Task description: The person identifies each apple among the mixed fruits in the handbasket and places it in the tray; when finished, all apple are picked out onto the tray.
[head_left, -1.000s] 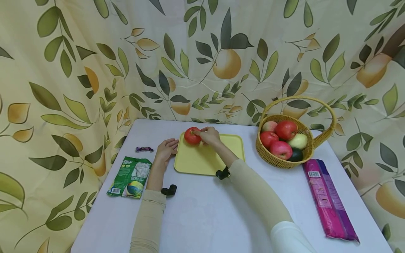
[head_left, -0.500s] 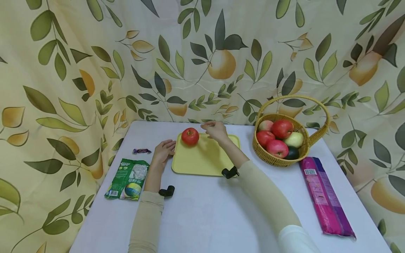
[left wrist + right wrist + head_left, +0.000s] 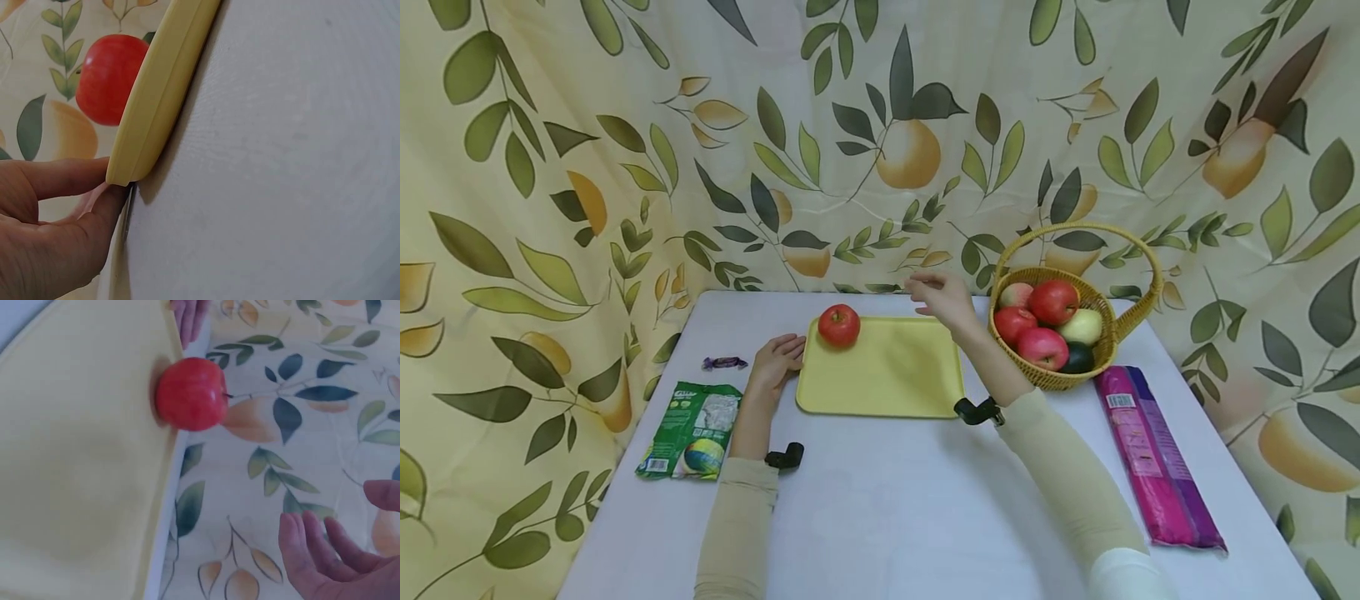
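Note:
A red apple [image 3: 838, 326] sits at the back left corner of a yellow rectangular tray [image 3: 880, 392] on the white table. My left hand [image 3: 772, 367] lies along the tray's left edge. Its fingertips touch the rim [image 3: 128, 165] in the left wrist view, and the fingers look mostly straight. My right hand [image 3: 943, 298] hovers over the tray's back right corner, holding nothing, with fingers loosely bent. In the right wrist view its fingers [image 3: 325, 550] stand apart from the thumb, away from the apple [image 3: 191, 394].
A wicker basket [image 3: 1052, 379] of apples and other produce stands at the back right. In front of it lies a long pink and purple packet [image 3: 1157, 467]. A green packet [image 3: 692, 429] and a purple-wrapped candy [image 3: 724, 363] lie left of the left hand. A patterned curtain [image 3: 880, 225] hangs behind.
My right hand has let go of the apple on the tray and moved right, toward the basket. The left hand has stayed at the tray's edge. The head view has shifted slightly.

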Motion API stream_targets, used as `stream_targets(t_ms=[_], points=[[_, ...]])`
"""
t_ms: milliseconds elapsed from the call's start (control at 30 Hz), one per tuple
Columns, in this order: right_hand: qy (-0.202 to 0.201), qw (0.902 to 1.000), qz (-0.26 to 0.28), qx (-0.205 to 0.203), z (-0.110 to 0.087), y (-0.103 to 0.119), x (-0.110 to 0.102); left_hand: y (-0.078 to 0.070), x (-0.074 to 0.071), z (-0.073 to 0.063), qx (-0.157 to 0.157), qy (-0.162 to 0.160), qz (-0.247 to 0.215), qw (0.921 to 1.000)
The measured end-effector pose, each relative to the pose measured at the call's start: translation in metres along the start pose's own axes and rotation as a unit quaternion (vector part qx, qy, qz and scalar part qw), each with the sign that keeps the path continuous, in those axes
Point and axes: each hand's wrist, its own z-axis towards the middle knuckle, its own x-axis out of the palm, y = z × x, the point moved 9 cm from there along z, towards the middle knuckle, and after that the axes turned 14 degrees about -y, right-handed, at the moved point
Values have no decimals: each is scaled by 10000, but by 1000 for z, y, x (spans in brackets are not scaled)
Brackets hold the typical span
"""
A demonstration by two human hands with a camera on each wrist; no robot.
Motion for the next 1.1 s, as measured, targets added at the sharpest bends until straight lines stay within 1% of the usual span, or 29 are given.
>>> stream_targets(t_ms=[100,267,333,567,700,867,933,1033,1100], points=[[-132,9999,97,21,-6,-1,-21,0,0,0,-29,5,-24,10000],[-443,9988,39,201,-13,-15,-59,2,-2,0,-73,15,-19,10000],[-535,9984,35,199,-15,-20,-73,2,-4,0,-83,15,-25,10000],[-655,9977,138,135,-25,-22,-113,1,-11,0,-73,-45,-123,9999],[-787,9967,137,138,-28,-26,-139,1,-8,0,-68,19,-88,9999],[-1058,9941,-52,227,-33,-34,-169,1,-3,0,-49,51,-121,9999],[-1171,9928,-153,214,-36,-36,-180,1,-2,0,-27,37,-103,9999],[-1300,9913,-161,143,-37,-41,-193,0,-1,0,-6,23,-70,10000],[-1361,9900,-355,85,-39,-45,-201,0,-1,0,-22,-5,-69,10000]])
